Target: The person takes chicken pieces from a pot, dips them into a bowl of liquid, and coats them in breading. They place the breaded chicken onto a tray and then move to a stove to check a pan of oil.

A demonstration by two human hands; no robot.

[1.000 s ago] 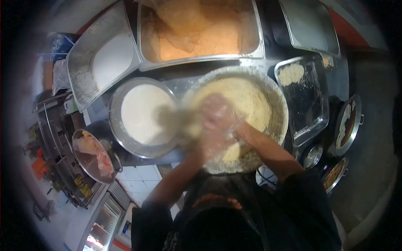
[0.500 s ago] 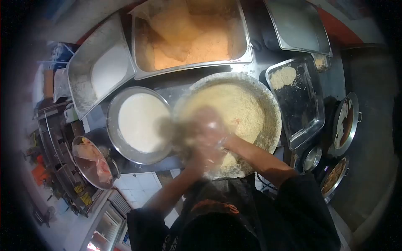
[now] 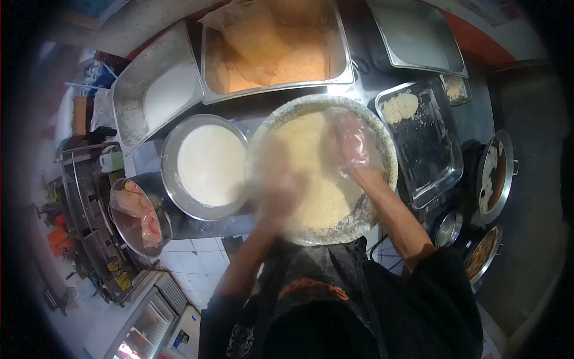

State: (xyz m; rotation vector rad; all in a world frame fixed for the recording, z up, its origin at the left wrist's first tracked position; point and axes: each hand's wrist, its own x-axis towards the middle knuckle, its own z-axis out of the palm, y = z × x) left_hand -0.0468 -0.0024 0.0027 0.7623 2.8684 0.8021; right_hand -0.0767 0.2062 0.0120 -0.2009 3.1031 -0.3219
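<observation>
A large round bowl [image 3: 390,152] of pale yellow, crumbly flour-like coating [image 3: 317,206] stands in front of me, its rim and inner wall caked with flour. My right hand [image 3: 357,143], in a clear plastic glove, is over the right side of the coating. Its fingers are smeared by motion. On the bowl's left side, my left hand [image 3: 280,188] is heavily blurred, so its fingers and anything in them cannot be made out. Just left of it sits a steel bowl [image 3: 169,173] of white, creamy liquid [image 3: 210,164].
Behind the bowl are a steel pan [image 3: 272,91] of orange powder with a plastic bag, and a pan [image 3: 128,113] of white powder. To the right lies a dark tray [image 3: 427,161] with a clump of coating. A pot [image 3: 134,224] with bagged pink pieces stands at left.
My hands were close together near the bowl's left-centre. Now they are apart: the right has moved right and away from me, the left stays at the left side. The view has shifted slightly.
</observation>
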